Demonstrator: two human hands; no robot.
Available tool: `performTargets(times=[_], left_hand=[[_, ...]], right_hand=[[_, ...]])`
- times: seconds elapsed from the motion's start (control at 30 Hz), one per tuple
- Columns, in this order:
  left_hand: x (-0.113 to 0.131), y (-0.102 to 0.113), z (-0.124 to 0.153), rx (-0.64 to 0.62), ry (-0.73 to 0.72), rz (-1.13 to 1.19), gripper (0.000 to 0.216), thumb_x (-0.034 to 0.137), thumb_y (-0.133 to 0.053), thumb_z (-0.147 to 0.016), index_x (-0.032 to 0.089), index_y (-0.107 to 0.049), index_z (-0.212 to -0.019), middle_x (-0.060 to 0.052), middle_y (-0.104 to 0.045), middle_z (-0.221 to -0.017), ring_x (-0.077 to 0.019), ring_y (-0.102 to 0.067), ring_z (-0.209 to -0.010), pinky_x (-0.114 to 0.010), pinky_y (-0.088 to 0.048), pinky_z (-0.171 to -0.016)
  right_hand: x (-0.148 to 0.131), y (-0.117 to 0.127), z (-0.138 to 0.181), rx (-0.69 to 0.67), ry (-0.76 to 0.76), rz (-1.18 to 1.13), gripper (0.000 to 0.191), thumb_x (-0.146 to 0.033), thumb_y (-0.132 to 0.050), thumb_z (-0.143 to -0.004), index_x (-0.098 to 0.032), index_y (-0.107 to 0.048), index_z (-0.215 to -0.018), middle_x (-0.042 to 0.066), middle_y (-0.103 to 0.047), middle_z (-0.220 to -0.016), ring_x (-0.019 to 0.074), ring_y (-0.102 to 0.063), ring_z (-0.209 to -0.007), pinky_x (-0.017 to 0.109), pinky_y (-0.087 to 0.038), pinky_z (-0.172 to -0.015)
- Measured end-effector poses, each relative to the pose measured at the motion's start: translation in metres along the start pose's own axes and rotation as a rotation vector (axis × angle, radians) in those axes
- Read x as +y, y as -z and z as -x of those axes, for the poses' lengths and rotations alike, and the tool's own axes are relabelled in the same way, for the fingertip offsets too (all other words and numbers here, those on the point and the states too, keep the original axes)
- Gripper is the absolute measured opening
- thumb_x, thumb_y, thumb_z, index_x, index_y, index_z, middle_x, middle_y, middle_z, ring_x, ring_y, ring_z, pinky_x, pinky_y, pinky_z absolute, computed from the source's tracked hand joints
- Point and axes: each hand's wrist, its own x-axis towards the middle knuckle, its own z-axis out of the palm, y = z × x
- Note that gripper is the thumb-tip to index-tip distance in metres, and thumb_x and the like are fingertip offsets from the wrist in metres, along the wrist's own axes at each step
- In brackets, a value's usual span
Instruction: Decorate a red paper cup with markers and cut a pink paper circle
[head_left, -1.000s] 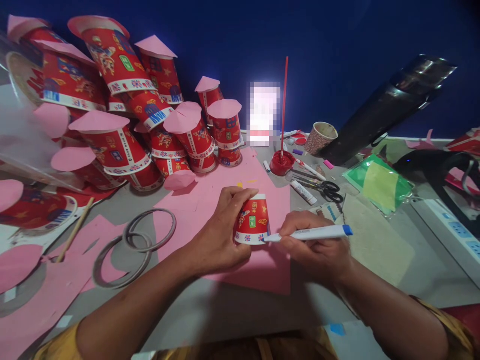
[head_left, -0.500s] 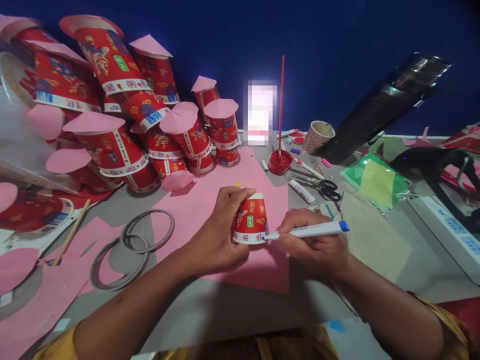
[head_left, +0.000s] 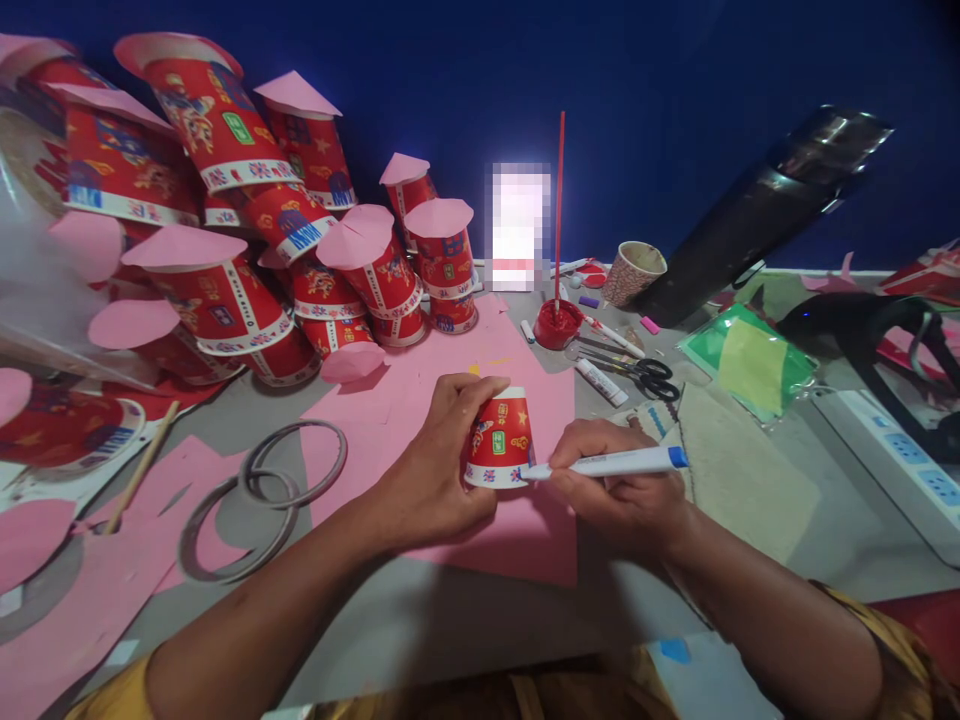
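A red paper cup (head_left: 504, 428) with gold patterns is upside down over a pink paper sheet (head_left: 536, 548). My left hand (head_left: 442, 465) grips it, thumb low near the white band and fingers over the top. Small flowers in purple and red mark that band. In my right hand (head_left: 615, 480) is a white marker (head_left: 626, 461) with a blue end, held like a pen. Its tip touches the band or sits just beside it, on the cup's right side.
Red cups with pink paper cones (head_left: 221, 300) stand stacked at left. Two grey tape rings (head_left: 296, 497) lie by my left forearm. Scissors (head_left: 652, 378), a glue tube (head_left: 601, 382) and a red paint pot (head_left: 556, 328) with a brush sit behind my right hand. A power strip (head_left: 892, 450) is far right.
My right hand and the marker have shifted slightly left along the cup's white band. My left hand keeps its hold on the cup. The whole view has moved a little.
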Motion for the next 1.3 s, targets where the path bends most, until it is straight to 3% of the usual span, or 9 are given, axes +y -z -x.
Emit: performTargets(times=[0.37,0.63,1.3], left_hand=[[0.0003,-0.0004,-0.0001,0.004,-0.016,-0.021,0.093,0.007,-0.064,-0.065,0.029,-0.034,-0.15,-0.011,-0.039,-0.139,-0.0336,-0.044,-0.138,-0.056,-0.046,-0.119],[0.0016,0.0009,-0.0003,0.011,-0.036,-0.02,0.092,0.005,-0.063,-0.066,0.03,-0.034,-0.15,-0.01,-0.041,-0.138,-0.0309,-0.046,-0.136,-0.051,-0.045,-0.12],[-0.0005,0.0004,0.0008,0.021,-0.053,-0.019,0.093,0.005,-0.063,-0.065,0.03,-0.034,-0.15,-0.01,-0.04,-0.139,-0.0302,-0.046,-0.135,-0.05,-0.049,-0.116]], right_hand=[[-0.001,0.0012,-0.0005,-0.024,-0.011,0.024,0.013,-0.012,-0.064,-0.086,-0.02,-0.07,-0.078,0.001,-0.074,-0.07,0.0131,-0.066,-0.057,0.023,-0.053,-0.056],[-0.0027,0.005,-0.0019,0.053,0.015,0.042,0.013,-0.012,-0.062,-0.087,-0.02,-0.068,-0.078,0.0,-0.07,-0.064,0.0118,-0.062,-0.051,0.022,-0.048,-0.05],[0.0002,0.0008,0.0005,-0.01,-0.02,0.036,0.011,-0.013,-0.063,-0.086,-0.021,-0.068,-0.079,0.0,-0.071,-0.067,0.0118,-0.061,-0.053,0.022,-0.048,-0.052]])
